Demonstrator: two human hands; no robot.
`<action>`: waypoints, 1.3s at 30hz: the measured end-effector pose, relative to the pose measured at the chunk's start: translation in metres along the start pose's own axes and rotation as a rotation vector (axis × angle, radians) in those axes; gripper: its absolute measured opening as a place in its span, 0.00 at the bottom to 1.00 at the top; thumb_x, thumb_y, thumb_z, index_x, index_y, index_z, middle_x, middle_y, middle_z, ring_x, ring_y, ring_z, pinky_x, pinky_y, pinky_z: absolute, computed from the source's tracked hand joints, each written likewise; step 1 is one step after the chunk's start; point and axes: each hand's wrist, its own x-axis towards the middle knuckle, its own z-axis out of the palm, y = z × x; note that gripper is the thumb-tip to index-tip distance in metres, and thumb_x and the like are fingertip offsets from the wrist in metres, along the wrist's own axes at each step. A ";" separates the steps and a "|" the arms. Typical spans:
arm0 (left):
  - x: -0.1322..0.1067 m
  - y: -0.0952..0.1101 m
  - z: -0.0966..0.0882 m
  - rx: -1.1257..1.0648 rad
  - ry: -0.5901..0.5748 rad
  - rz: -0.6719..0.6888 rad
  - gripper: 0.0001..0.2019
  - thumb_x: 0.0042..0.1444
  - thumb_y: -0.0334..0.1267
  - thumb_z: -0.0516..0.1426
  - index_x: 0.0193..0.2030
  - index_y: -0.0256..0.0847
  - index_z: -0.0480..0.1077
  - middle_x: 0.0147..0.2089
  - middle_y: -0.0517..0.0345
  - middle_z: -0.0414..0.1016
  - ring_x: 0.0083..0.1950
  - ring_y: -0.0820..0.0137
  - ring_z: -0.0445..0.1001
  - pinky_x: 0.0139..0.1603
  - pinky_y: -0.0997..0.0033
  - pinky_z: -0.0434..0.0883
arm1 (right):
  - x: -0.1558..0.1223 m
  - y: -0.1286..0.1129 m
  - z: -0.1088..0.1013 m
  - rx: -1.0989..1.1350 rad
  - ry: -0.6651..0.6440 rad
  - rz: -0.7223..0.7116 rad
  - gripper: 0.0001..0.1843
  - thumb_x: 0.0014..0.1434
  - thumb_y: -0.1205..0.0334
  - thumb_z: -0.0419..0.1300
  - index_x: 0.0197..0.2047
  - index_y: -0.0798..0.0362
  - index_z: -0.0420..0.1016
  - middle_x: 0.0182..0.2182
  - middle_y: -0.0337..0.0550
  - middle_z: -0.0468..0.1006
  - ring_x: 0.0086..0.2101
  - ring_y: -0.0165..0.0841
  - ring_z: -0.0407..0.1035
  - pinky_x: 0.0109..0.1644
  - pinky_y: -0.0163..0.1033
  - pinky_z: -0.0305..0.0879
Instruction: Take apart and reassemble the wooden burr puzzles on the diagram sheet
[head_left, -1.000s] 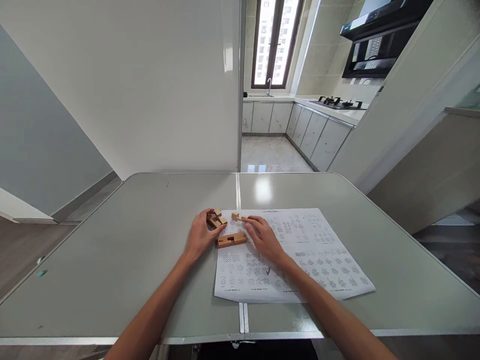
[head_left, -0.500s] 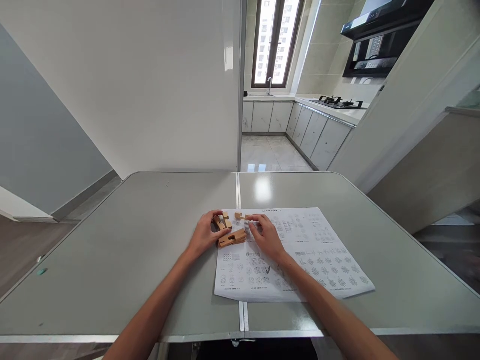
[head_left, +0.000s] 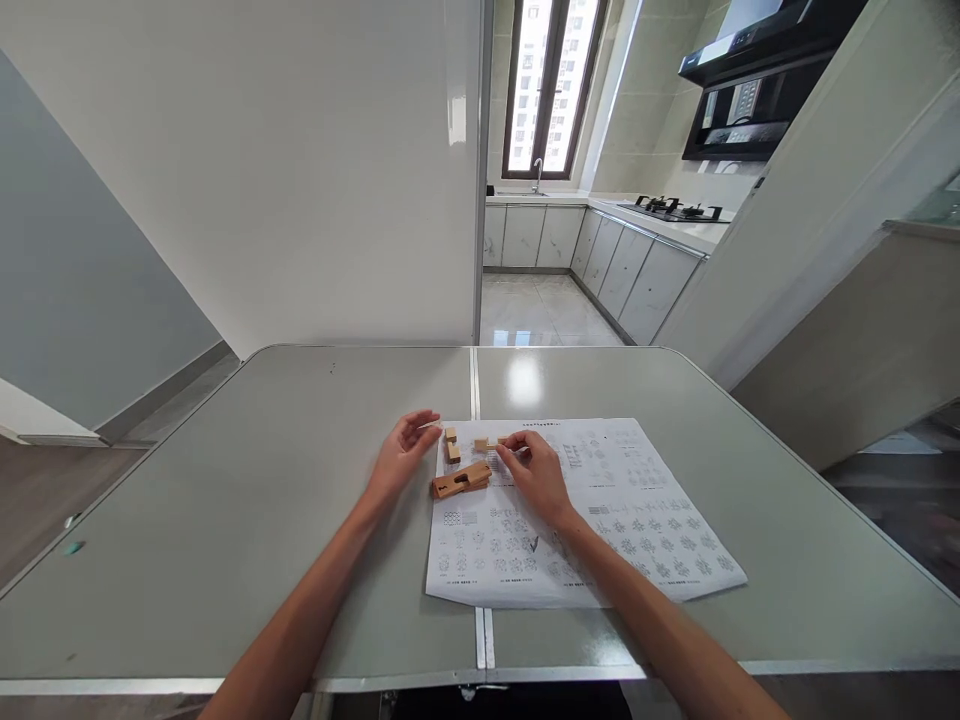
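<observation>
A light wooden piece (head_left: pixel 481 445) is pinched by the grip of the right hand (head_left: pixel 534 470) at the upper left of the printed sheet (head_left: pixel 615 505). The left hand's (head_left: pixel 405 455) grip is released, its fingers loosely curled beside a small notched block (head_left: pixel 452 446). Brown wooden blocks (head_left: pixel 460 480) are placed nearer, across the sheet's left edge; the sheet is spread on the surface (head_left: pixel 330 410).

I can't read the finely printed sheet (head_left: pixel 604 482). The right hand (head_left: pixel 538 478) partly hides a pale wooden piece (head_left: pixel 481 444).
</observation>
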 end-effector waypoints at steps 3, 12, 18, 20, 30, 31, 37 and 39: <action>0.000 0.006 0.004 -0.390 -0.048 -0.150 0.29 0.67 0.61 0.56 0.58 0.36 0.74 0.59 0.39 0.79 0.60 0.59 0.77 0.61 0.61 0.72 | 0.001 0.001 -0.001 0.034 0.036 0.044 0.17 0.64 0.45 0.64 0.34 0.49 0.69 0.36 0.44 0.79 0.33 0.38 0.71 0.39 0.43 0.67; -0.001 0.013 0.002 -0.756 -0.088 -0.416 0.20 0.71 0.50 0.55 0.49 0.31 0.76 0.40 0.48 0.77 0.34 0.71 0.75 0.34 0.72 0.75 | 0.006 -0.001 -0.007 0.438 0.000 0.260 0.24 0.56 0.42 0.71 0.45 0.48 0.71 0.40 0.42 0.79 0.36 0.37 0.75 0.42 0.43 0.69; -0.004 0.009 0.000 -0.626 -0.247 -0.354 0.20 0.68 0.52 0.59 0.51 0.33 0.75 0.27 0.67 0.58 0.21 0.81 0.52 0.21 0.80 0.57 | 0.008 -0.009 -0.013 0.677 -0.121 0.334 0.22 0.58 0.39 0.70 0.41 0.49 0.80 0.35 0.40 0.75 0.28 0.30 0.65 0.37 0.41 0.65; -0.007 0.011 0.000 -0.549 -0.298 -0.356 0.25 0.69 0.56 0.57 0.55 0.34 0.74 0.26 0.68 0.56 0.20 0.81 0.48 0.20 0.80 0.53 | 0.008 -0.009 -0.013 0.757 -0.148 0.353 0.23 0.59 0.37 0.69 0.37 0.50 0.78 0.34 0.39 0.73 0.26 0.29 0.63 0.33 0.40 0.63; -0.008 0.014 0.005 -0.369 -0.220 -0.322 0.25 0.66 0.62 0.55 0.52 0.41 0.70 0.26 0.71 0.49 0.20 0.80 0.46 0.19 0.80 0.47 | 0.007 -0.009 -0.014 0.839 -0.232 0.358 0.20 0.59 0.41 0.70 0.41 0.49 0.77 0.35 0.40 0.77 0.25 0.28 0.63 0.29 0.37 0.58; -0.008 0.013 0.006 -0.353 -0.196 -0.329 0.23 0.66 0.59 0.57 0.53 0.41 0.69 0.26 0.71 0.50 0.20 0.80 0.46 0.19 0.80 0.47 | 0.007 -0.010 -0.014 0.821 -0.242 0.351 0.20 0.60 0.42 0.70 0.43 0.49 0.78 0.37 0.41 0.78 0.26 0.27 0.63 0.29 0.37 0.59; -0.010 0.010 0.011 -0.214 -0.228 -0.268 0.29 0.62 0.54 0.63 0.62 0.42 0.63 0.35 0.65 0.65 0.22 0.81 0.51 0.20 0.79 0.51 | 0.005 -0.014 -0.010 0.726 -0.289 0.310 0.24 0.59 0.42 0.70 0.51 0.48 0.80 0.44 0.46 0.81 0.28 0.29 0.67 0.31 0.38 0.62; -0.011 0.008 0.013 -0.159 -0.234 -0.241 0.31 0.61 0.59 0.63 0.61 0.43 0.62 0.35 0.65 0.67 0.21 0.82 0.50 0.20 0.78 0.50 | 0.004 -0.016 -0.010 0.705 -0.297 0.288 0.24 0.58 0.42 0.70 0.51 0.48 0.81 0.45 0.47 0.81 0.30 0.30 0.69 0.31 0.38 0.63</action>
